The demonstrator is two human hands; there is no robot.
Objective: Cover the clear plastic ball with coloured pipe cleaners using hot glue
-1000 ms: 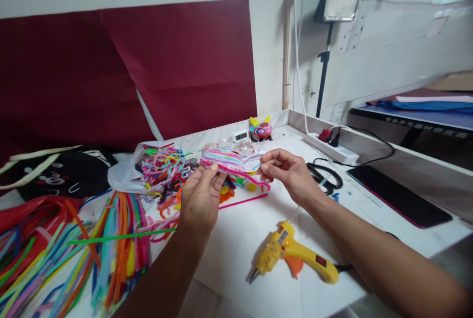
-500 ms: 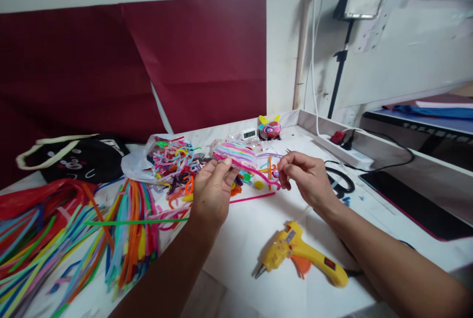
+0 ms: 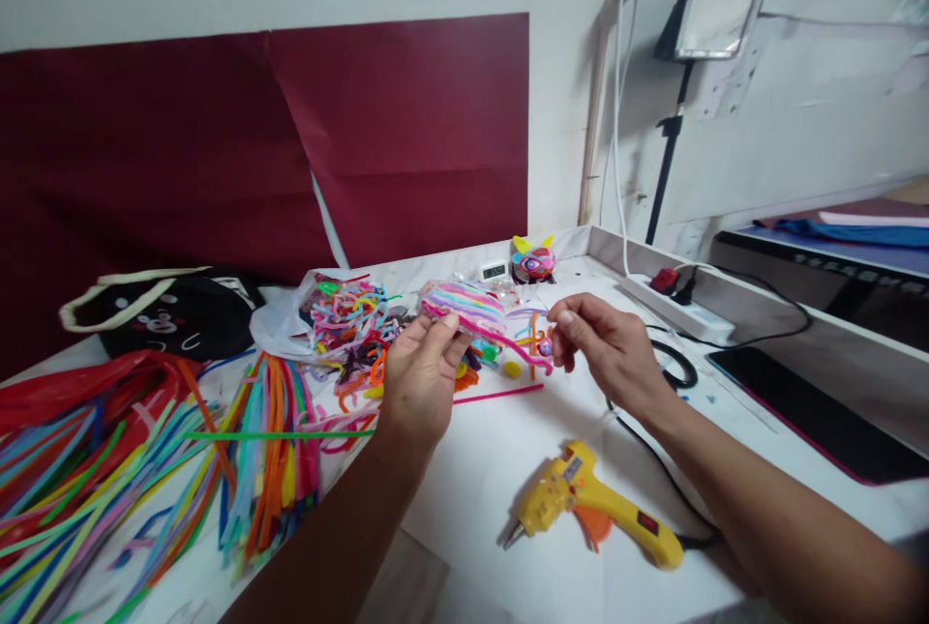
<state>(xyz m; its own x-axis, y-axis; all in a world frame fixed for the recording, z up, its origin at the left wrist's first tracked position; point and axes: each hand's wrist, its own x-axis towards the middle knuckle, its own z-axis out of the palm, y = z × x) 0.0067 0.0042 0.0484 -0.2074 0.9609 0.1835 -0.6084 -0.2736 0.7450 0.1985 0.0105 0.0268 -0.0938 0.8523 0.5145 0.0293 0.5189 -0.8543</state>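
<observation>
My left hand (image 3: 421,377) is raised over the white table (image 3: 471,479) and pinches a striped pastel pipe-cleaner ball (image 3: 464,307) between thumb and fingers. A pink pipe cleaner (image 3: 517,336) trails from that ball to my right hand (image 3: 606,348), whose fingertips are closed on its free end. Both hands hover above a heap of short coloured pipe-cleaner scraps (image 3: 355,329).
A yellow glue gun (image 3: 587,503) lies near the front edge with its cord running right. Long pipe cleaners (image 3: 145,469) are spread at the left beside a black bag (image 3: 164,319). A finished toy (image 3: 533,261), small clock (image 3: 494,270), power strip (image 3: 674,305) and dark tablet (image 3: 820,411) sit behind and right.
My right hand has moved slightly left toward the ball, shortening the stretched pink strand. The view has shifted a little to the right and down; the left hand still holds the ball.
</observation>
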